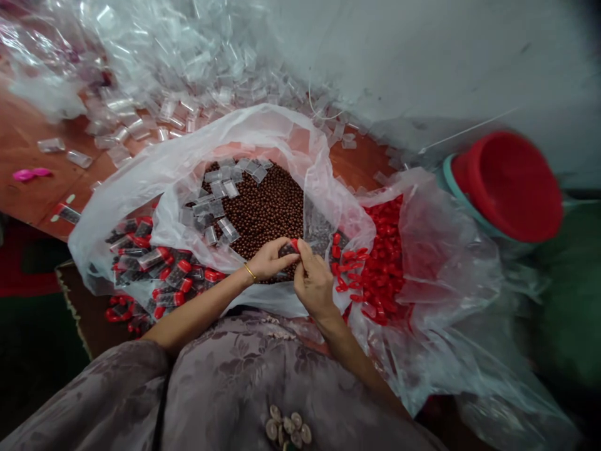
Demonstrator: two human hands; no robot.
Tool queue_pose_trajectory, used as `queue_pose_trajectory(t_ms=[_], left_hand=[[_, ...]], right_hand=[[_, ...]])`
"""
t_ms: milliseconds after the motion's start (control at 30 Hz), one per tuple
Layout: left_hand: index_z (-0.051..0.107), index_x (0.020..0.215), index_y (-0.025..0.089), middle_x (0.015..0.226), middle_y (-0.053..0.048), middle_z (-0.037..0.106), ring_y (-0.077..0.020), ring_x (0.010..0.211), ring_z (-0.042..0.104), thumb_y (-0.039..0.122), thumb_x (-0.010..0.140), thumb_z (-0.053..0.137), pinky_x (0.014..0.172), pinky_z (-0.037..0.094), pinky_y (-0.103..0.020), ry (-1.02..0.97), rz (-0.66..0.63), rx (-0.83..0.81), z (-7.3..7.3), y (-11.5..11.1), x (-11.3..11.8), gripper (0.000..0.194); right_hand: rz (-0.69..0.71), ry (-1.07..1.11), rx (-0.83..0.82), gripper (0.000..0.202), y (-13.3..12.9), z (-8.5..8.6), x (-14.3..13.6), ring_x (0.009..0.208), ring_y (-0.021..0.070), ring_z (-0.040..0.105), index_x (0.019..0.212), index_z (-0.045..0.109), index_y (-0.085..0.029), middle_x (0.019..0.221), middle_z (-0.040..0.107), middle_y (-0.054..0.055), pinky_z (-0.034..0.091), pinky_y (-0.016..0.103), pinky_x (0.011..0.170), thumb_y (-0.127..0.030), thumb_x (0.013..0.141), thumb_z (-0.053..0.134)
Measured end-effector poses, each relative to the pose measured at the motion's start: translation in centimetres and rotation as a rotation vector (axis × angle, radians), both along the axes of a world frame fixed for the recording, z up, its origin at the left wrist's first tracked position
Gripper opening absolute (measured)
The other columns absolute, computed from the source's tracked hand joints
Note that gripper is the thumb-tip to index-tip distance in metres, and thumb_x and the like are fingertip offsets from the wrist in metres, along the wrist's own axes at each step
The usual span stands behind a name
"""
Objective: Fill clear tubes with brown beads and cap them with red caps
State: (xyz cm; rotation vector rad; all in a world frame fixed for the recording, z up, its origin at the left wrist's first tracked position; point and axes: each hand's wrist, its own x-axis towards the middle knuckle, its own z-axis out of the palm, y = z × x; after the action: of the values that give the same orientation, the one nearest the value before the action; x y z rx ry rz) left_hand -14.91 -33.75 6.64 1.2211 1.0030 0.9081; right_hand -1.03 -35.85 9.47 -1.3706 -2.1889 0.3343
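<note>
Over a plastic bag of small brown balls (pixel 267 210), my two hands meet at one small clear container (pixel 287 249) with dark contents and a red cap (pixel 294 243). The fingers of my left hand (pixel 270 260) are closed round the container's body. My right hand (pixel 314 279) pinches at the red cap end with thumb and fingers. Several clear containers (pixel 228 230) without caps lie on the balls. Right of my right hand, loose red caps (pixel 382 263) fill another clear bag. Filled, red-capped containers (pixel 176 274) are heaped left of my left forearm.
A large pile of clear containers (pixel 188 62) spreads along the back of the orange surface (pixel 28 125) by the wall. Red and teal tubs (pixel 516 188) stand at the right. A pink piece (pixel 32 174) lies far left, above a cardboard box edge (pixel 72 307).
</note>
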Motion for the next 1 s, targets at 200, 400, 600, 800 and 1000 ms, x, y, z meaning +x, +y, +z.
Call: queue_pose_trajectory(t_ms=[200,400,600,800,1000], left_hand=[[0.051,0.075,0.013,0.067,0.003,0.046,-0.008,0.063,0.039,0.045,0.069,0.061,0.058,0.034,-0.019,0.077,0.054,-0.021,-0.8,-0.3,0.0,0.034],[0.056,0.069,0.013,0.059,0.005,0.045,-0.0065,0.056,0.039,0.03,0.063,0.061,0.053,0.029,-0.017,0.302,-0.171,0.054,0.6,0.4,-1.6,0.019],[0.055,0.061,0.015,0.051,0.005,0.042,-0.006,0.047,0.035,0.023,0.06,0.057,0.048,0.025,-0.019,0.464,-0.426,0.127,1.7,-0.5,-0.6,0.009],[0.058,0.065,0.017,0.052,0.002,0.049,-0.0109,0.049,0.045,0.024,0.057,0.059,0.05,0.031,-0.022,0.575,-0.425,0.136,2.1,-1.7,0.3,0.01],[0.061,0.073,0.016,0.064,-0.007,0.059,-0.0223,0.063,0.057,0.028,0.061,0.059,0.06,0.039,-0.03,0.796,-0.407,0.12,2.1,-3.3,0.1,0.017]], right_hand=[[0.024,0.163,-0.109,0.052,-0.1,0.1,0.0,0.104,0.0182,0.059,0.127,0.048,-0.022,0.121,0.058,0.008,0.048,0.037,0.089,-0.008,0.078,0.038],[0.026,0.361,-0.256,0.024,1.7,1.3,1.0,0.089,0.0197,0.063,0.089,0.066,-0.022,0.092,0.068,0.004,0.05,0.037,0.083,-0.02,0.074,0.047],[-0.196,0.645,-0.519,0.043,2.8,-0.2,-1.0,0.058,0.0105,0.054,0.102,0.058,-0.022,0.086,0.061,0.004,0.047,0.026,0.06,-0.043,0.088,0.023],[-0.057,0.599,-0.853,0.058,2.6,-0.4,-1.7,0.091,0.0127,0.057,0.13,0.042,-0.024,0.11,0.058,0.004,0.045,0.029,0.084,-0.05,0.089,0.01],[0.049,0.518,-0.732,0.051,1.4,-1.2,-1.8,0.101,0.0155,0.053,0.129,0.044,-0.028,0.114,0.057,0.003,0.04,0.035,0.093,-0.051,0.089,0.023]])
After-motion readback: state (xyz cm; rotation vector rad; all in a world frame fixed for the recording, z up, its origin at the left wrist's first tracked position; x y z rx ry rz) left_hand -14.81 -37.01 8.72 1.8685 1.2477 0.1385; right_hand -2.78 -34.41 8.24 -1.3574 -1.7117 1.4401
